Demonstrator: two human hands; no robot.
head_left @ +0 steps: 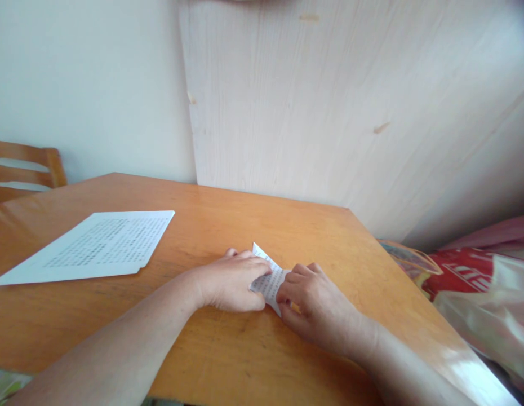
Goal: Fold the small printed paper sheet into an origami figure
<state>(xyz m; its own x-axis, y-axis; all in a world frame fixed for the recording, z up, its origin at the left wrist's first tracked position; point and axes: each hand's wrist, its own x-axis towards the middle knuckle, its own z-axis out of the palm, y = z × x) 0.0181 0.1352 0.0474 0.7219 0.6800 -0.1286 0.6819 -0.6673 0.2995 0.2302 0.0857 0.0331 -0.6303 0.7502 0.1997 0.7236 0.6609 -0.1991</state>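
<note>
A small folded sheet of printed paper (268, 285) lies on the wooden table (228, 361) between my hands, with one pointed corner sticking up at the far side and another toward me. My left hand (236, 282) rests on its left part, thumb and fingers apart and pressing on the paper. On the right, my right hand (308, 299) has its fingers curled and closed on the paper's right end, which they hide. The lines of print face up.
At the left of the table lies a stack of printed sheets (105, 242). A wooden chair (29, 166) stands beyond the left edge. Behind the table rises a pale wood panel (287, 113). Red and white bags (469, 276) sit beyond the right edge.
</note>
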